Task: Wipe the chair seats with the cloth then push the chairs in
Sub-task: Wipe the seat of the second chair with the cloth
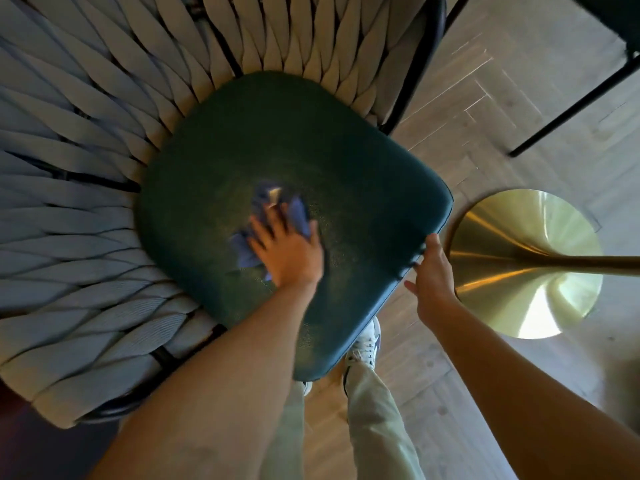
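At the centre of the frame sits the dark green seat cushion (pixel 277 188) of a chair whose woven grey strap backrest (pixel 79 168) fills the left and top. The left hand (pixel 287 251) lies palm down on the middle of the cushion, its spread fingers pressing a crumpled blue cloth (pixel 277 216) against the surface; the hand is blurred. The right hand (pixel 433 275) holds the cushion's right edge, thumb on top, the other fingers hidden below it. Just right of that, a brass table base (pixel 519 261) stands on the wooden floor (pixel 485 109). A white sneaker (pixel 365 344) shows under the cushion's lower edge
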{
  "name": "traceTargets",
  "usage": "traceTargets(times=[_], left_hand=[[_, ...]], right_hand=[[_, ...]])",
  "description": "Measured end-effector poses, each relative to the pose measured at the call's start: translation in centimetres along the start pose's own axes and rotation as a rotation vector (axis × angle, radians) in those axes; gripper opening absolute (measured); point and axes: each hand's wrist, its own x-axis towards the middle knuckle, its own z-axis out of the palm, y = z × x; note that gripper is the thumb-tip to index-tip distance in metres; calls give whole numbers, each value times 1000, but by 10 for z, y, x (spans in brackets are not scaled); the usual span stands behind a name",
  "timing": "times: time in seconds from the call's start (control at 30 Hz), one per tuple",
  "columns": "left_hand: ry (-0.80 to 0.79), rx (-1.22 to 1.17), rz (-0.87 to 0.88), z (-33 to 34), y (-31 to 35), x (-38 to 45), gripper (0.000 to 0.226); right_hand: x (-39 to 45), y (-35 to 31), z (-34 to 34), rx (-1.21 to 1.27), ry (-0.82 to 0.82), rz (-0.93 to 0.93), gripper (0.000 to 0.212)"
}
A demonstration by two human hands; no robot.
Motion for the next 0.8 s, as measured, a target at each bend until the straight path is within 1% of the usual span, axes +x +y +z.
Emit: traceTargets(times=[0.03, 0.07, 0.1, 0.13, 0.17, 0.2, 0.23, 0.27, 0.3, 0.33, 0.37, 0.4, 0.43, 0.47, 0.5, 0.53, 0.6, 0.67, 0.7, 0.73, 0.77, 0.8], left_hand=[[-8, 49, 132, 8, 15, -9, 68], [-32, 121, 320, 15, 23, -23, 67], [-71, 185, 516, 21, 24, -39, 66], [-106, 228, 672, 23, 18, -53, 66], [-124, 251, 773, 23, 6, -62, 68], [-126, 262, 809, 23, -10, -68, 70], [-118, 267, 779, 21, -28, -71, 70], [-91, 263, 684, 19, -45, -70, 68], [-52, 241, 530, 16, -57, -64, 66], [-19, 194, 340, 13, -61, -55, 65], [9, 136, 154, 9, -55, -43, 66], [15, 71, 10, 5, -40, -30, 68], [8, 20, -66, 4, -19, -18, 71], [-14, -9, -59, 5, 4, -11, 72], [-30, -1, 33, 9, 25, -9, 70], [-54, 40, 204, 16, 42, -12, 67], [-142, 152, 662, 26, 54, -36, 64], [-254, 218, 1080, 24, 29, -56, 64], [-289, 262, 1245, 18, 9, -57, 65], [-318, 318, 1371, 10, -15, -52, 64], [-339, 375, 1458, 1, -40, -43, 64], [-358, 433, 1505, -9, -63, -30, 64]], right_hand=[[1, 0, -1, -1, 5, -1, 58], [1, 0, -2, -6, 14, -6, 57], [1, -1, -4, -18, 22, -13, 57], [2, -2, -6, -28, 26, -19, 56], [2, -2, -9, -29, 22, -20, 55], [2, -3, -11, -20, 12, -21, 55], [2, -3, -13, -8, -3, -23, 54], [1, -3, -14, -3, -17, -28, 54], [0, -3, -15, -2, -28, -36, 54], [-1, -2, -15, -1, -34, -46, 53], [-1, -1, -16, 0, -35, -57, 52], [-2, 0, -16, 3, -35, -65, 52], [-3, 1, -16, 3, -36, -67, 51], [-4, 1, -16, 2, -37, -66, 51], [-4, 1, -17, 2, -38, -61, 52], [-4, -1, -18, 2, -39, -57, 51], [-4, -8, -19, -7, -46, -49, 50], [-2, -16, -19, -9, -55, -27, 50], [-1, -18, -19, -10, -58, -18, 51], [-1, -19, -18, -20, -60, -16, 53], [0, -18, -18, -33, -55, -19, 54], [-1, -17, -17, -41, -45, -23, 54]])
